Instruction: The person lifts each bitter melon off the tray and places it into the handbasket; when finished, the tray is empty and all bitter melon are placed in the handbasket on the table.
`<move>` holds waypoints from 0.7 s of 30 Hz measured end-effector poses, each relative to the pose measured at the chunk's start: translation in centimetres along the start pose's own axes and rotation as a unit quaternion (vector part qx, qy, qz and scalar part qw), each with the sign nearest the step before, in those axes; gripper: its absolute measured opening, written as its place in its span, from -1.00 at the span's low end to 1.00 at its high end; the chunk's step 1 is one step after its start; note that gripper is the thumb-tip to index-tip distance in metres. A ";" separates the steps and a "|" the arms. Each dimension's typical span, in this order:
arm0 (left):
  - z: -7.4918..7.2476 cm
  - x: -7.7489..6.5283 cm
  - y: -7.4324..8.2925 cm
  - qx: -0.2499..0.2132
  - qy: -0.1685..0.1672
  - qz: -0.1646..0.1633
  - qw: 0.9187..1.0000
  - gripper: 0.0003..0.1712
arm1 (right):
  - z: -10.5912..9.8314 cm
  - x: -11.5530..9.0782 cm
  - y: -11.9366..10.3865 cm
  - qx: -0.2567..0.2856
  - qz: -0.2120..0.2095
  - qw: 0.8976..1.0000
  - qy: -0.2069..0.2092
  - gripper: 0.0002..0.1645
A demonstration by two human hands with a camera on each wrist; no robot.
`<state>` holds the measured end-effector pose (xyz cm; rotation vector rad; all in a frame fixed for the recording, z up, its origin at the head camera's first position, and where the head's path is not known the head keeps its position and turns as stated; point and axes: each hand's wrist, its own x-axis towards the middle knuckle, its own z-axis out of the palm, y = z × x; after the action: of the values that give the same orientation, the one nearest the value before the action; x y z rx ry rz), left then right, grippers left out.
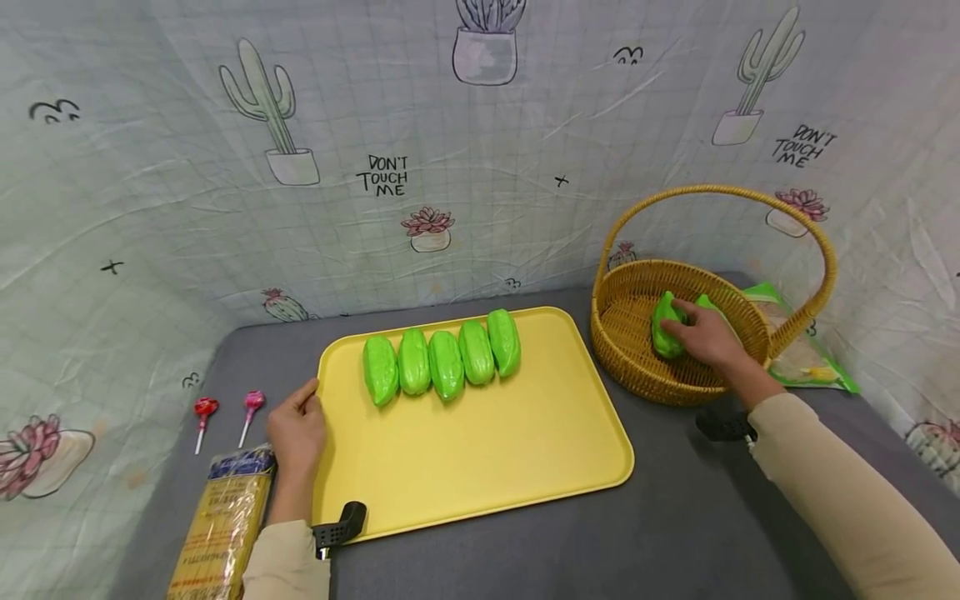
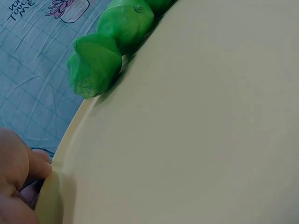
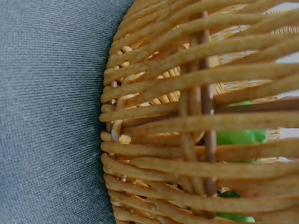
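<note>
The right hand [image 1: 708, 335] reaches into a round, woven tan wicker basket [image 1: 630, 367] with a tall arched handle, its thumb and fingers pinching a glossy bright green, elongated vegetable [image 1: 665, 343] inside. A second green vegetable [image 1: 705, 304] lies just beside it, partly hidden by the hand. The left hand [image 1: 298, 425] grips the rim of a yellow rectangular tray [image 1: 480, 450] on its left edge, towards the far left corner.

On the tray, five more green vegetables [image 1: 446, 367] lie side by side along the far edge, nearer the far left corner than the far right. The basket stands near the far right corner of the dark grey cloth surface [image 1: 652, 533], with a clear, green-edged plastic bag [image 1: 806, 358] beside it towards the right edge. Near the surface's left edge lie a red lollipop [image 1: 205, 407], a pink lollipop [image 1: 254, 400] and a clear-and-blue packet of yellow spaghetti [image 1: 225, 525].
</note>
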<state>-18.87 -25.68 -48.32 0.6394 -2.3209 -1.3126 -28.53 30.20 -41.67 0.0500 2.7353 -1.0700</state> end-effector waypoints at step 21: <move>-0.5 -0.1 0.1 -0.005 -0.012 -0.001 1.000 -0.57 | -0.4 -3.3 -3.0 -0.008 -0.062 0.998 0.023 -0.16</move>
<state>-18.56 -25.91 -48.03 0.6266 -2.3325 -1.3397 -25.66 28.42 -38.72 -0.0992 2.8205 -1.0923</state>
